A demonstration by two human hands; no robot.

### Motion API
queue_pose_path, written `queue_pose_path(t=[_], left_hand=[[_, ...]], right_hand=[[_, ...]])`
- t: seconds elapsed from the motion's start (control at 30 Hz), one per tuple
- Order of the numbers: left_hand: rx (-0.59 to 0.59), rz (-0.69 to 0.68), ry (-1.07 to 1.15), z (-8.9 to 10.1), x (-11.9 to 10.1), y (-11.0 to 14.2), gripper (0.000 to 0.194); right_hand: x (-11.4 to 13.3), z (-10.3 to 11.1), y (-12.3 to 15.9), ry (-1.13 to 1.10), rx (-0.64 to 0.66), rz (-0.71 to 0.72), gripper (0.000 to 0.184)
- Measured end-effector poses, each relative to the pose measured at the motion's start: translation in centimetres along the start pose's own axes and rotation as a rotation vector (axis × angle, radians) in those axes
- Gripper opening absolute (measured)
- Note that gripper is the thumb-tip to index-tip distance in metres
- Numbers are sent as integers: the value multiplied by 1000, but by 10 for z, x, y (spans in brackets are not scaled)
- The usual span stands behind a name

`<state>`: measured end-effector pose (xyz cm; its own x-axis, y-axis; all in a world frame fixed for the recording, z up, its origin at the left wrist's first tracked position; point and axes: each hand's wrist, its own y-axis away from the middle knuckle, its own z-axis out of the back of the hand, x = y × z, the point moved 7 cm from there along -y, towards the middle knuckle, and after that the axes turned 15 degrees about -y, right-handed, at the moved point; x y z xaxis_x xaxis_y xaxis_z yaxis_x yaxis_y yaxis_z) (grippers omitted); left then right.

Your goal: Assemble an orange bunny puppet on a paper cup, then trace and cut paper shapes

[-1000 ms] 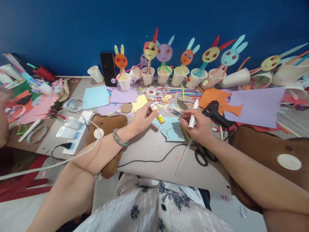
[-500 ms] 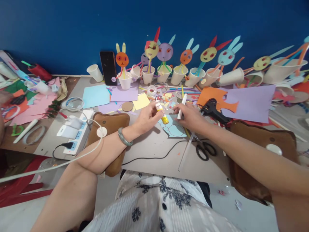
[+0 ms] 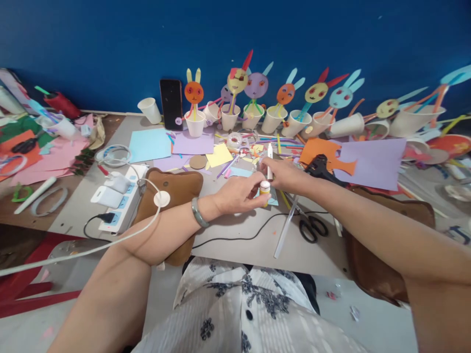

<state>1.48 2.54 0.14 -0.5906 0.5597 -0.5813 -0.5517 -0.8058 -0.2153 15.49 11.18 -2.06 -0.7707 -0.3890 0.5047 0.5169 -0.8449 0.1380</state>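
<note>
My left hand is closed around a small yellow glue bottle with a white cap, held upright just above a light blue paper with drawn circles. My right hand grips a white marker that points up and away, right behind the bottle. Both hands nearly touch over the grey table. A grey bangle sits on my left wrist.
A black glue gun, scissors and a clear stick lie to the right. Paper-cup rabbit figures and a phone line the blue wall. A power strip and brown cushions lie left and right.
My left hand has turned the glue bottle upright and brought it down and toward me. My right hand has slid forward with the marker, to just behind the bottle.
</note>
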Motion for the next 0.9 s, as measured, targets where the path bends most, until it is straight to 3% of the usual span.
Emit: queue_pose_path(t=[0.3,0.43,0.7,0.8,0.9], left_hand=[[-41,-13,-61,1,0,1,19],[-25,-18,-37,0,0,2,20],[47,-5,-2,-1,-2,2,20],[104,-4,-76,-4,-2,0,20],[179,-23,-179,-9,-3,-1,20]], right_hand=[[-6,7,2,-45,-37,-62,28],[3,11,1,-154,-62,-32,27],[22,20,-5,-285,-300,108,20],[8,36,7,-191,-353,121,20],[-30,72,30,-16,-478,-85,17]])
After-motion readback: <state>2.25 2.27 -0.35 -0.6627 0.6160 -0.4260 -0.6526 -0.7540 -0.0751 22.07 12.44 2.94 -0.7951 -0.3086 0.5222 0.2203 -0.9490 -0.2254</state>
